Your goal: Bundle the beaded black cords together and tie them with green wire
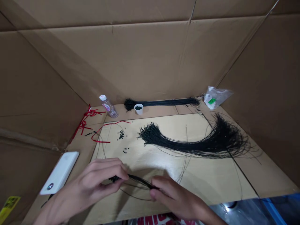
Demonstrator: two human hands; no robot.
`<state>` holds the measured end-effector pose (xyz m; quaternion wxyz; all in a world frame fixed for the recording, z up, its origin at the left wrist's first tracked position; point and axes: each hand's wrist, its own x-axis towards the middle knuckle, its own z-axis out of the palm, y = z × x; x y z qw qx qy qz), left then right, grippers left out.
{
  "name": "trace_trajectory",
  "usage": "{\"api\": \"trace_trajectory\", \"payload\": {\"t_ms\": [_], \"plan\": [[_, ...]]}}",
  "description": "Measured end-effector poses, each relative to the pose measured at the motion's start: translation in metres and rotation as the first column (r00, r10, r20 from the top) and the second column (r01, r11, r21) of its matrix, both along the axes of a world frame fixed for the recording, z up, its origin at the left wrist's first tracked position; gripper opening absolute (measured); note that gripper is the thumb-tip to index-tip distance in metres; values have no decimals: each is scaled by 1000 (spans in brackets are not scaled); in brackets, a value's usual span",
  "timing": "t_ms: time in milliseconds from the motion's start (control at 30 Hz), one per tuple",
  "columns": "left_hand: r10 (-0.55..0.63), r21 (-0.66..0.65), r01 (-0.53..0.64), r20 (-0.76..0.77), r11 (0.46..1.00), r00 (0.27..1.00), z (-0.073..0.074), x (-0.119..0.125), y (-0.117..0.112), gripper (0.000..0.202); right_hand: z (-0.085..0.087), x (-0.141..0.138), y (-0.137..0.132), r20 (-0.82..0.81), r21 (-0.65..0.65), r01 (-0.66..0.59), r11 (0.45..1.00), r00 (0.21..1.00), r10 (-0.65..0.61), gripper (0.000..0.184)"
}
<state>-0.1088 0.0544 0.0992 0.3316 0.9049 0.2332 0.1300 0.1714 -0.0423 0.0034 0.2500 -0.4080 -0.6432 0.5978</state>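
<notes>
Head view, looking forward and down into a booth of brown corrugated cardboard. Left hand closed, fingers curled around one end of a thin bundle of black cords, with a dark cluster at that tip, too small to tell whether beads or cord ends. Right hand also closed, thumb and fingers gripping the same bundle farther along, near the left hand. Bundle held low over a pale wooden board, a few loose strands looping down from it.

Farther up the board, a large sheaf of black cords, tightly gathered at the left end and fanned out at the right. Left of the sheaf, small scattered black beads and a loose length of red cord. Along the back, a second bundle of black cords lying straight, with a white paper cup of black beads standing just in front of it. Beyond the red cord, a clear plastic bottle with a white cap, tilted. In the back right corner, a clear plastic bag with a green label. At the left edge, tangled red ties. Lower left, beside the board and near the left hand, a white power bank.
</notes>
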Motion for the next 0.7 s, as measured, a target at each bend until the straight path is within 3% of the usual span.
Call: {"api": "trace_trajectory", "payload": {"t_ms": [100, 267, 533, 633, 700], "plan": [[5, 3, -5, 4, 1000, 1000, -2, -1, 3, 20, 5, 10, -3, -23, -75, 89, 993, 996, -91, 39], [22, -19, -22, 13, 1000, 1000, -4, 6, 4, 17, 19, 27, -1, 20, -31, 188, 982, 982, -188, 45], [113, -77, -107, 74, 991, 991, -8, 20, -4, 18, 9, 35, -6, 22, -85, 269, 959, 963, -269, 44], [239, -236, -214, 80, 948, 968, -15, 27, -8, 10, 11, 39, -6, -23, -126, 279, 952, 959, -284, 47], [327, -477, -255, 75, 841, 942, -26, 30, -7, 5, 16, 42, -4, -45, -142, 274, 951, 958, -283, 49]]}}
